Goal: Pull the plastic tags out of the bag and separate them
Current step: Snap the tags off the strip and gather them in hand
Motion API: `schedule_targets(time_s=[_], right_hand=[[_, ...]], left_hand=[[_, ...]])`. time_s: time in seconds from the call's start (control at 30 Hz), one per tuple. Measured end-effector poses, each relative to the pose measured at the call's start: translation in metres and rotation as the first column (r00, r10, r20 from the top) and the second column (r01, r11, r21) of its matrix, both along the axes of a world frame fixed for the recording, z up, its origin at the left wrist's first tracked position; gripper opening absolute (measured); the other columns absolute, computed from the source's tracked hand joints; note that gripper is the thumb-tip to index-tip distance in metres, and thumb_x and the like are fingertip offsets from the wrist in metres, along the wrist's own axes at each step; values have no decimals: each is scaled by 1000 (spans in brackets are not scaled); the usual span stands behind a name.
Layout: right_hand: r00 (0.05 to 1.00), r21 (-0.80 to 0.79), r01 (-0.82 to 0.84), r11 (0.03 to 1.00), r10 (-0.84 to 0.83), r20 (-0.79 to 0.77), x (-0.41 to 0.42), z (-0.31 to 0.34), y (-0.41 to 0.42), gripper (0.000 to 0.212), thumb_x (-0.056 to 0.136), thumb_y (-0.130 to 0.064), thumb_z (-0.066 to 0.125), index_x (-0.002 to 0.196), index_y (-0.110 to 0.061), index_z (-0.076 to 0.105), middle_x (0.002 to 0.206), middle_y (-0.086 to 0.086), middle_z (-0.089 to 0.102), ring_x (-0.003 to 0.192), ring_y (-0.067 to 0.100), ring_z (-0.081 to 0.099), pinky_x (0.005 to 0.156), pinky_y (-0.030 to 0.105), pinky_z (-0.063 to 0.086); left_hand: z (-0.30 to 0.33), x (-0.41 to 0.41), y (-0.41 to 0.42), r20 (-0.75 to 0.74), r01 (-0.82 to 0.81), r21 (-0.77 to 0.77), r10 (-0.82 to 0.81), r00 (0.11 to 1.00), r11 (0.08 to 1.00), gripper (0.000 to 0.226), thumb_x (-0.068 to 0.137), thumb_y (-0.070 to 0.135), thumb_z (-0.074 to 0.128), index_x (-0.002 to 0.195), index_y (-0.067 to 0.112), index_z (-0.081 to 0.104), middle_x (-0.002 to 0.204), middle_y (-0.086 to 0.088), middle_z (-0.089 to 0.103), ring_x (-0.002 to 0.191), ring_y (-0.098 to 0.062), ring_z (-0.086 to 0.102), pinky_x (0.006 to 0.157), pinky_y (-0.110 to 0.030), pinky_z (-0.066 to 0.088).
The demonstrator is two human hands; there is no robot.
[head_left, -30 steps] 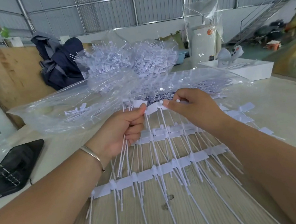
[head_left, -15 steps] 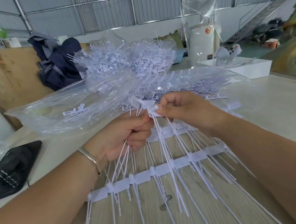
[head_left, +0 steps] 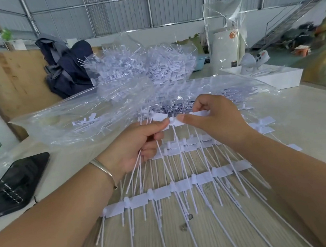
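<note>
A strip of white plastic tags [head_left: 175, 121] is held up above the table [head_left: 308, 120], just in front of the clear plastic bag [head_left: 61, 122], which lies at about 11 o'clock from the hands. The flat tab on one side of a joint is pinched between thumb and forefinger of the left hand [head_left: 138, 146], and several thin tails are gathered under its curled lower fingers. The neighbouring tab is pinched by the right hand [head_left: 216, 119] in the same way, its other fingers being bent and holding nothing that can be seen. More joined strips [head_left: 161, 196] are laid on the table at 6 o'clock from the hands, and a heap of tags [head_left: 142, 67] is seen at 12 o'clock behind the bag. The tags seem to be very light; the tabs look fairly stiff, while the long tails look flexible and are easily tangled. It is judged that the hold should be taken on the flat tabs, close to the small joint, so that the joint can be snapped by bending or twisting. The tails should not be pulled, since they could bend or slip through the fingers.
</note>
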State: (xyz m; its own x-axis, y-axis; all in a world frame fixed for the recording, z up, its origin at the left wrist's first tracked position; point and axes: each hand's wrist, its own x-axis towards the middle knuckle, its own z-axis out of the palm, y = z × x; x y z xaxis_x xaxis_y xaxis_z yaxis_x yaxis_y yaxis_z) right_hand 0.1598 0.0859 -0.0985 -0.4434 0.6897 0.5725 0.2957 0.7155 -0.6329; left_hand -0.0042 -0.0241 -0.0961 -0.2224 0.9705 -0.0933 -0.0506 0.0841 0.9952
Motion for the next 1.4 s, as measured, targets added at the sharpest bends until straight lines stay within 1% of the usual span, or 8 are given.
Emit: schedule_targets(time_s=[0.17,0.37,0.63,0.83,1.0,1.1,1.23,1.4], right_hand=[[999,13,-2,1000,1,37,-1,-2,1,44,72,-54,73,71,-12,57,63,-2,52,59,12,45,58,29,37],[993,6,-10,1000,10,116,-3,-4,-4,35,70,-51,75,71,-19,59,72,2,65,68,18,60,59,30,43],[959,82,-20,996,-4,282,-6,-6,-8,31,68,-51,72,67,-24,59,77,-7,67,84,11,62,74,29,49],[975,111,31,993,-54,215,0,-1,-4,30,71,-43,76,62,-24,53,63,-11,59,64,7,57,60,27,41],[1000,-55,1,999,-1,-1,11,7,1,35,76,-48,72,72,-16,59,73,-1,62,71,9,55,66,28,42],[995,-100,-52,994,60,79,8,4,-3,26,80,-43,68,76,-19,58,75,-2,58,69,13,51,67,31,41],[979,-92,-94,991,109,170,4,3,-8,13,77,-35,62,75,-23,57,75,-1,60,67,14,52,67,31,42],[977,-83,-131,988,143,160,2,0,-9,14,82,-30,64,73,-24,54,73,5,59,64,16,50,66,34,44]], left_hand=[[1,1,0,-75,-53,-7,53,996,999,37,81,27,72,45,25,61,46,8,33,34,-5,20,33,-14,16],[7,0,0,-222,-110,32,114,968,993,13,80,18,75,74,18,63,42,6,34,35,-8,21,36,-14,16],[7,-4,1,-365,-119,-30,101,926,992,17,77,14,77,74,18,61,42,5,35,35,-9,26,37,-14,20],[-5,-6,4,-813,-182,-29,83,577,983,13,71,17,82,73,13,70,62,3,62,55,-10,56,47,-15,39],[-8,-15,3,-501,-220,-14,184,845,975,28,65,19,89,87,20,72,65,7,68,47,-4,56,42,-14,40],[-10,-19,5,-393,-279,13,262,881,960,23,71,14,84,88,7,70,67,-1,60,52,-12,49,50,-18,38],[-8,-17,6,-309,-288,48,289,906,956,22,88,28,70,81,12,56,59,-1,48,41,-9,41,39,-18,32],[-2,-12,2,-157,-122,-14,118,981,992,35,90,50,56,77,19,49,51,7,31,37,-7,25,34,-16,21]])
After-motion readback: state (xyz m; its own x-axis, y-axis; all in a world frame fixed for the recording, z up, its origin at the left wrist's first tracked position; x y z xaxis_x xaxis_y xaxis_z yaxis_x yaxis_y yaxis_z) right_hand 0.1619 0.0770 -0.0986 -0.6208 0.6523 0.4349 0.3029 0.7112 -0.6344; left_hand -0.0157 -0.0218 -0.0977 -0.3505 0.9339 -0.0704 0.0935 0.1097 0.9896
